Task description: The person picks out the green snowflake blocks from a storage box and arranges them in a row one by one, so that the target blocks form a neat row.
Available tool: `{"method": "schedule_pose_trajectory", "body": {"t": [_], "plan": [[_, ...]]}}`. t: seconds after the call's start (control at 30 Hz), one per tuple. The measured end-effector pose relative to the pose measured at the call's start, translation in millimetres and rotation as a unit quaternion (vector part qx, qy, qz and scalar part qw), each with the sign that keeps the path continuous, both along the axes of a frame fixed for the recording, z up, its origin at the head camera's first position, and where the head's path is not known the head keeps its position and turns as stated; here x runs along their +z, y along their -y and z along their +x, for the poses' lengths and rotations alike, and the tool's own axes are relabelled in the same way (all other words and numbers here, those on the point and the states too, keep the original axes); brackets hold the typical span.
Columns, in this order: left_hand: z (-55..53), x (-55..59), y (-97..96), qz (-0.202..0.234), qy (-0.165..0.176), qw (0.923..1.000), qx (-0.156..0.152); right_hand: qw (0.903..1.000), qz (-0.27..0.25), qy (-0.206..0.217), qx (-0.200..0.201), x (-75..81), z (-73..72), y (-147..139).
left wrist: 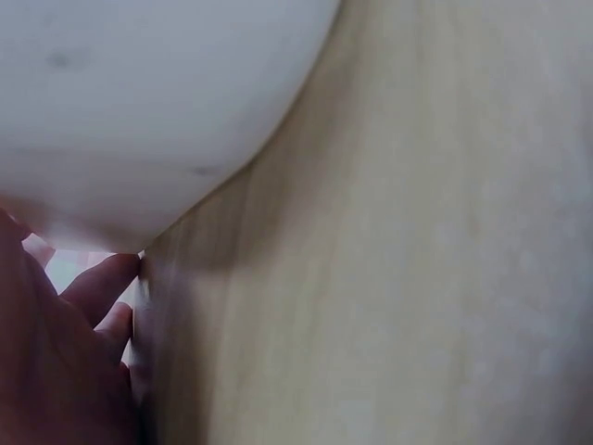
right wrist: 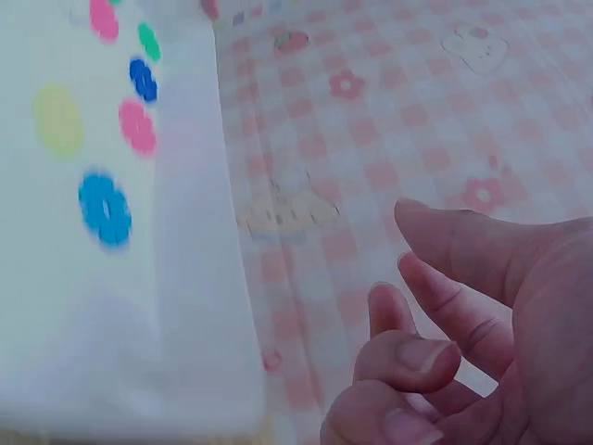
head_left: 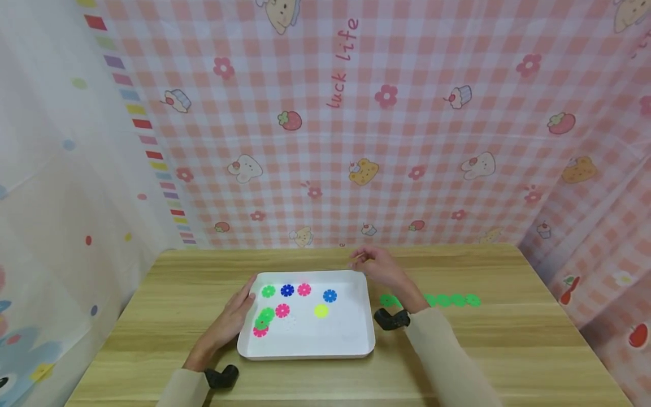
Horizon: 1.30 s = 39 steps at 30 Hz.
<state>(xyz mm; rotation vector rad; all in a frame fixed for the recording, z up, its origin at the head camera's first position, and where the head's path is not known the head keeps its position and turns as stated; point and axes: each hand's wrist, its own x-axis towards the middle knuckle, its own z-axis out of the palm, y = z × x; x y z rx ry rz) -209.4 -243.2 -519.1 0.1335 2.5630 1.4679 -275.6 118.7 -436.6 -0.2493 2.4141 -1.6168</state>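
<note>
A shallow white tray (head_left: 325,345) lies on the table, with several notched plastic discs in its left and middle parts. Among them are a dark blue disc (head_left: 287,290), a pink disc (head_left: 304,290), a lighter blue disc (head_left: 329,295) and a yellow disc (head_left: 321,311). At the tray's left side, my left hand (head_left: 233,316) holds the rim, thumb on top and fingers along the outer wall. My right hand (head_left: 378,267) is raised by the far right corner. Its fingers are loosely bent, with nothing between them in the right wrist view.
Right of the tray, a row of green discs (head_left: 458,300) lies on the wooden table (head_left: 508,350), partly hidden by my right forearm. Green and pink discs (head_left: 263,321) overlap at the tray's left. A checked cloth (head_left: 325,141) hangs behind the table.
</note>
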Motion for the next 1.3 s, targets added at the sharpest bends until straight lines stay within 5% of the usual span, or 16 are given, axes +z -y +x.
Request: {"method": "schedule_pose_trajectory", "body": {"t": [0.17, 0.4, 0.73, 1.3], "plan": [[0.2, 0.0, -0.2, -0.001, -0.001, 1.0, 0.001, 0.9982, -0.021, 0.054, 0.018, -5.7, 0.9, 34], [0.1, -0.5, -0.5, 0.001, -0.001, 1.0, 0.0, 0.9943, -0.053, 0.066, 0.064, -12.7, 8.4, 77], [0.8, 1.4, -0.4, 0.005, -0.008, 1.0, 0.0, 0.9905, -0.059, 0.109, 0.059, -27.8, 20.9, 128], [-1.2, -1.6, 1.1, -0.002, -0.029, 0.9995, -0.011, 0.9928, 0.058, 0.058, 0.088, -55.3, 45.6, 163]]}}
